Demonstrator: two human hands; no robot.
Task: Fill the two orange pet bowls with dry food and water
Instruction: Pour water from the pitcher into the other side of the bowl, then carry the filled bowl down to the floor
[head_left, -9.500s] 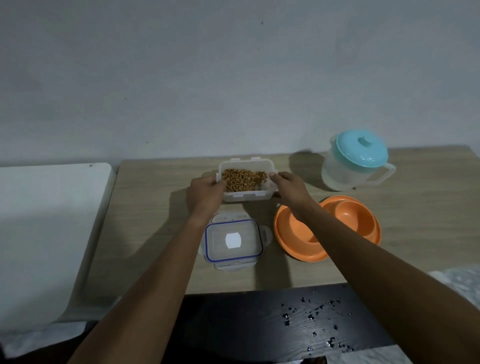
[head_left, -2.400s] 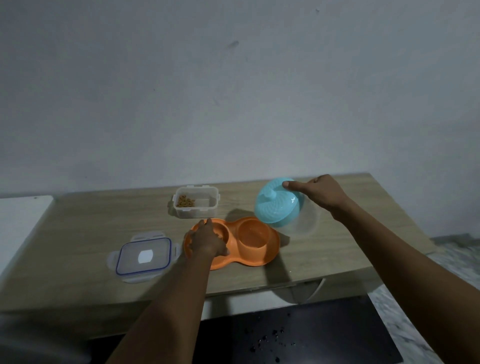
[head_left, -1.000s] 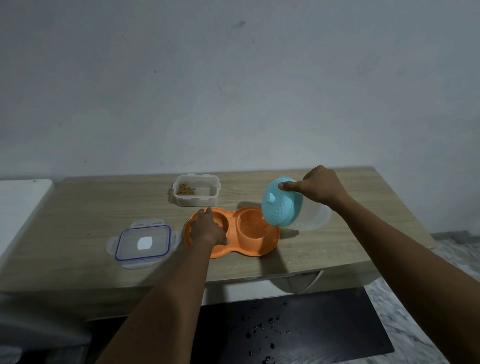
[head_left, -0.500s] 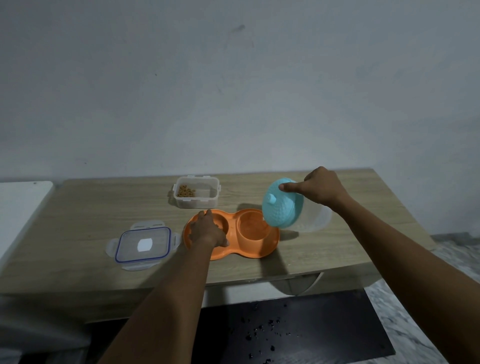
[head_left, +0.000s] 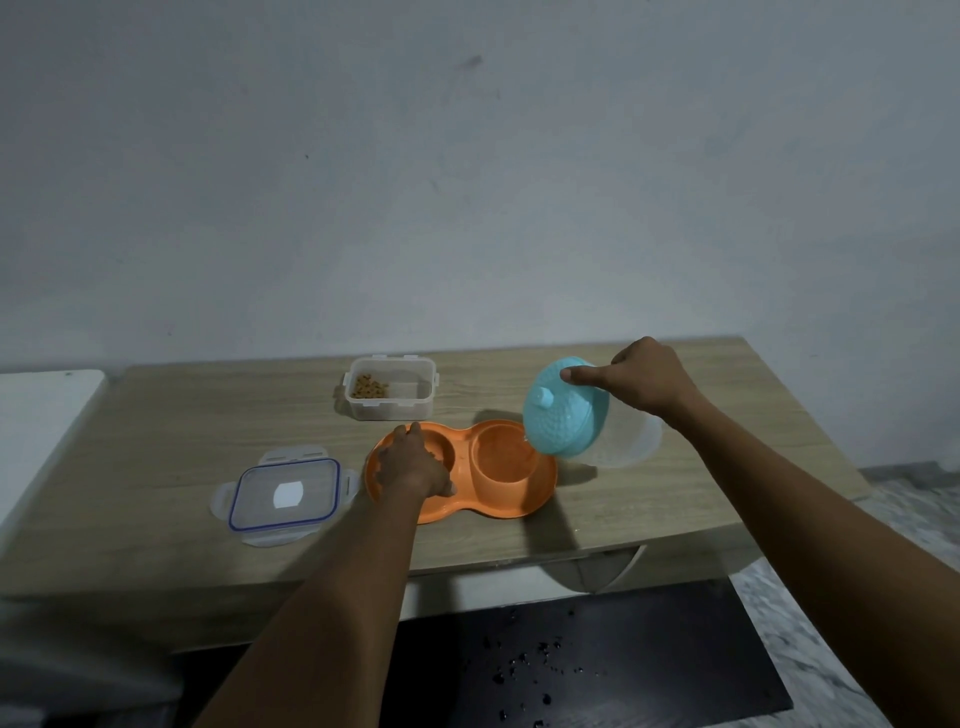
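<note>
I see my right hand (head_left: 641, 382) clenched around the handle side of the clear water jug (head_left: 618, 441), with the index finger stretched forward and pressing on its turquoise lid (head_left: 566, 410). The jug is lifted off the wooden table (head_left: 675, 499) and tipped hard toward nine o'clock, so the lid faces the camera and its lower edge hangs over the right well of the orange double bowl (head_left: 498, 493). I cannot tell whether water is running out; the right well (head_left: 501, 452) looks orange and glossy inside, and I cannot judge a level.

My left hand (head_left: 413, 462) lies palm down over the left well of the bowl, fingers curved loosely over its rim at nine o'clock and the thumb on the flat orange ledge nearer me. It is steadying the bowl rather than gripping it, and it covers whatever sits in that well.

At twelve o'clock from the bowl, just beyond it, stands the open clear food container (head_left: 390, 395) with a small heap of brown dry food (head_left: 370, 387) in its left corner. At nine o'clock from the bowl, just beside it, the container's blue-edged lid (head_left: 284, 496) lies flat on the table. A white surface (head_left: 36, 441) adjoins the table's far left end.
</note>
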